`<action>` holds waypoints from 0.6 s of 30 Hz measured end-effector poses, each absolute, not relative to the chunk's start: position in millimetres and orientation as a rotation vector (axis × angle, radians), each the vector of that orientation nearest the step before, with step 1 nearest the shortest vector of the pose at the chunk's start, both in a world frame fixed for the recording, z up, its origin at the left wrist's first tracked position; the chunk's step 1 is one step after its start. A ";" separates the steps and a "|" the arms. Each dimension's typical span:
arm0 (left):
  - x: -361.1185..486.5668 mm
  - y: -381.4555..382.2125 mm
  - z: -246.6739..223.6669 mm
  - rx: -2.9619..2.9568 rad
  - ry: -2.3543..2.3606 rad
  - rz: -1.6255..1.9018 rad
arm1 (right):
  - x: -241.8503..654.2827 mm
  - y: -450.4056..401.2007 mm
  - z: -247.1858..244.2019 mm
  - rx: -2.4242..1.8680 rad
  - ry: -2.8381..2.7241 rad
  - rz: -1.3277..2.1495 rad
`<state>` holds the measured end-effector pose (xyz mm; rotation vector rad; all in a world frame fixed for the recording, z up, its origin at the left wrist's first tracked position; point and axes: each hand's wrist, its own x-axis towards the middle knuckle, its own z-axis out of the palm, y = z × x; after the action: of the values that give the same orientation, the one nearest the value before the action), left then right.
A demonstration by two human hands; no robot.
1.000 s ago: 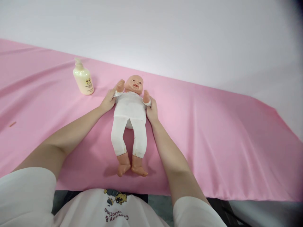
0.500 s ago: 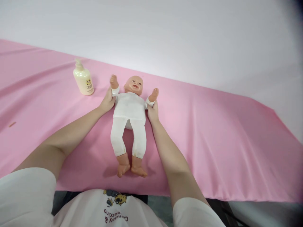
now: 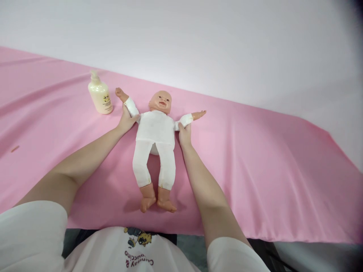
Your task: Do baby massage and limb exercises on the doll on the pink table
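A baby doll [image 3: 155,128] in white clothes lies on its back, head away from me and bare feet towards me. Its two arms are spread out to the sides. My left hand [image 3: 127,120] is closed around the doll's arm on the left, thumb near the shoulder. On the other side, my right hand [image 3: 185,134] grips the doll's other arm from below, around the sleeve. Some fingers of both hands are hidden behind the sleeves.
A cream pump bottle [image 3: 100,96] stands left of the doll, close beyond my left hand. Pink cloth [image 3: 255,162] covers the table, with a white wall [image 3: 181,41] behind it. A small orange-brown strip [image 3: 15,149] lies at the far left.
The doll's arms have swung outward, from raised up to stretched sideways. My hands have shifted slightly outward with them. The doll's body and the bottle stay put.
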<state>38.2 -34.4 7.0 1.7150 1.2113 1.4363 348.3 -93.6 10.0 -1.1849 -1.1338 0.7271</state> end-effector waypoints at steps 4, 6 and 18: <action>42.1 -41.8 15.3 1.866 1.166 1.370 | 346.9 -98.9 12.2 -1.173 -1.216 0.708; 44.5 -44.6 20.1 1.962 1.120 1.350 | 345.7 -100.8 13.2 -1.159 -1.289 0.685; 50.4 -53.5 23.8 2.316 0.882 1.181 | 344.5 -96.1 14.1 -1.063 -1.597 0.630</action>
<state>50.4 -53.5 23.8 2.3162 0.8825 1.1807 344.5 -96.1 14.1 -1.0627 -1.5972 0.6301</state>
